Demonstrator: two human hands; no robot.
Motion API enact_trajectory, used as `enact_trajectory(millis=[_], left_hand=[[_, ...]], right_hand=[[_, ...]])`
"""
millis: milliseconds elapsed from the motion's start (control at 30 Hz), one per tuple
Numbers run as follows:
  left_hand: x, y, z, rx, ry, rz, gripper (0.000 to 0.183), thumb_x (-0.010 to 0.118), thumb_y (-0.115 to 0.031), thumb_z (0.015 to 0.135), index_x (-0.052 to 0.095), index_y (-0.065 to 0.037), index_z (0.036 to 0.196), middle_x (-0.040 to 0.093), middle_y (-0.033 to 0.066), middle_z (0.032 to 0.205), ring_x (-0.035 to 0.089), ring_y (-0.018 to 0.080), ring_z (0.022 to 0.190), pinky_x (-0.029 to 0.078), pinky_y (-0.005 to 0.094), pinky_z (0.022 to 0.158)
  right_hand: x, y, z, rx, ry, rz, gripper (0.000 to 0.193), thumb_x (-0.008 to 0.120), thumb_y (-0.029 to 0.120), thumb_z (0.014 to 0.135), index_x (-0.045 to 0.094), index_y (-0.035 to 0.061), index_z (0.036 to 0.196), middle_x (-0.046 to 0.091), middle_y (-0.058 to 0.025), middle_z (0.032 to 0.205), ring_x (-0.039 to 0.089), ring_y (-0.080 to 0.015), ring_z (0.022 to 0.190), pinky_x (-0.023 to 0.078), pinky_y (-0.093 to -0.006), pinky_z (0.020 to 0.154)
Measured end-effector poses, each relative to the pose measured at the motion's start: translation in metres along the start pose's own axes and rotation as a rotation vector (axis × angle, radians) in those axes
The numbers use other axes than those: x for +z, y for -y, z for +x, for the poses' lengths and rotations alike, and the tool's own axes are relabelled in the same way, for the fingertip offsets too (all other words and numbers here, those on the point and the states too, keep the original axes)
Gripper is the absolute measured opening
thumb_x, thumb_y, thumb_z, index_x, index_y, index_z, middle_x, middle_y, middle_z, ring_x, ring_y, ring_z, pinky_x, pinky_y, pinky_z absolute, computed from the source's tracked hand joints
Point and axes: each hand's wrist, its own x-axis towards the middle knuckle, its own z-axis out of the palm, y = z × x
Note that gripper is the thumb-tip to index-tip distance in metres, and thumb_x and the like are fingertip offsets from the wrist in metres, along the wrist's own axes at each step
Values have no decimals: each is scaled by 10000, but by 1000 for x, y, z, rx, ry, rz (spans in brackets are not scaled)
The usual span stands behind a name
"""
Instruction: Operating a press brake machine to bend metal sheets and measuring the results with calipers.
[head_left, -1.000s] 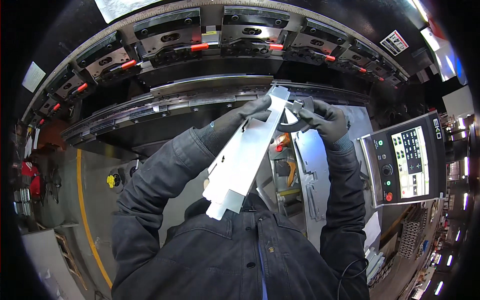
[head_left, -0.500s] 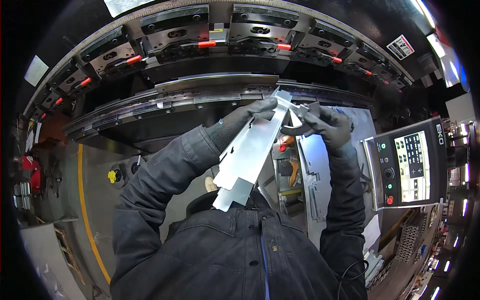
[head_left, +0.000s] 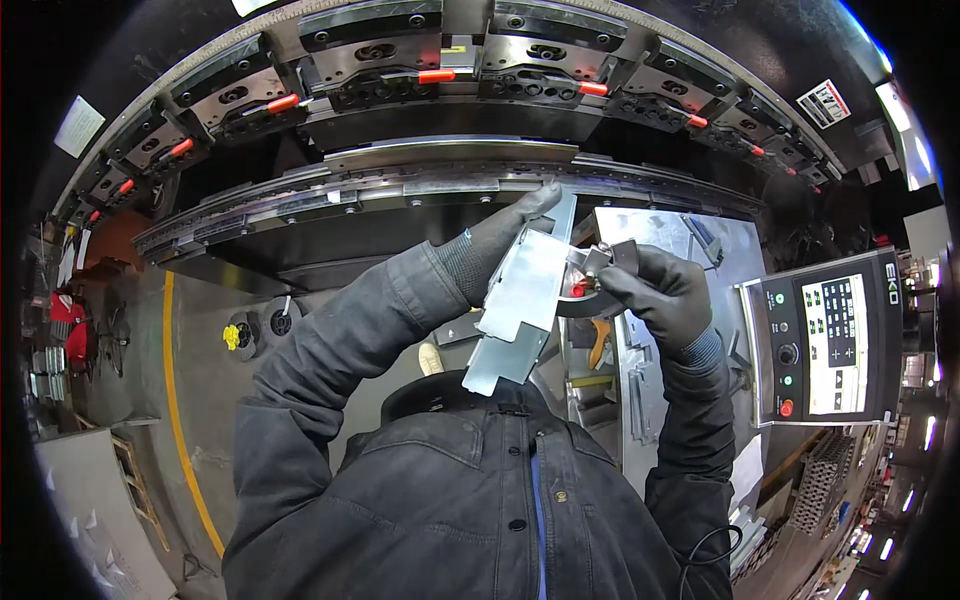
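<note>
Dark work gloves cover both hands. My left hand [head_left: 508, 235] is closed on the far end of a bent sheet-metal part [head_left: 527, 283], its thumb along the edge. The part is bright silver, long and stepped at its near end, and it tilts in front of my chest. Pinched in the fingers of my right hand [head_left: 668, 300] is a metal protractor [head_left: 585, 305] with a small knob and a dark curved arc. Its silver end meets the part's right edge; whether it lies flush there I cannot make out.
Ahead stretches a press brake with a long lower die [head_left: 400, 187] and clamps with red handles [head_left: 436, 76]. A control panel [head_left: 835, 345] stands at the right. Metal pieces lie on a side table [head_left: 640, 225] below the machine. A yellow line [head_left: 178, 420] crosses the floor at left.
The sheet-metal part has turned, so another face shows and it looks shorter. My right hand has shifted slightly down with the protractor, whose dark arc now shows below the fingers.
</note>
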Motion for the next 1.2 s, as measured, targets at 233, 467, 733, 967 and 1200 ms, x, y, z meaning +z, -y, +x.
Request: enact_trajectory(millis=[233, 467, 733, 967, 1200], left_hand=[[-9, 11, 9, -59, -57, 0, 934, 437, -624, 717, 161, 98, 1241, 294, 351, 1152, 472, 345, 957, 450, 399, 753], [-3, 6, 7, -96, -81, -53, 880, 470, -568, 729, 183, 90, 1239, 366, 319, 1102, 484, 307, 946, 450, 346, 730], [-14, 13, 16, -22, -38, -84, 760, 508, -469, 725, 246, 70, 1193, 382, 292, 1062, 476, 287, 862, 431, 367, 660], [-10, 12, 20, 22, -68, -126, 668, 515, -380, 706, 266, 42, 1161, 350, 281, 1067, 407, 319, 868, 368, 428, 699], [-23, 20, 31, -75, -55, -187, 689, 519, -376, 697, 233, 7, 1193, 307, 296, 1105, 363, 365, 935, 325, 484, 756]], right_hand=[[-4, -2, 4, 108, 113, 78, 153, 610, 35, 725, 606, -34, 861, 609, -70, 685, 524, -67, 556, 411, -145, 503], [-4, -2, 5, 170, 88, 83, 157, 606, 42, 732, 605, -35, 869, 611, -73, 693, 526, -69, 558, 414, -145, 505], [0, 4, 3, 110, 80, 49, 162, 609, 54, 732, 607, -44, 861, 612, -84, 686, 531, -71, 553, 418, -148, 492], [-1, 17, -3, 106, 107, 11, 140, 617, 52, 723, 616, -41, 829, 616, -100, 684, 539, -80, 530, 426, -153, 471], [4, 32, -13, 79, 128, 100, 102, 614, 35, 718, 617, -35, 793, 607, -95, 656, 535, -86, 509, 424, -155, 449]])
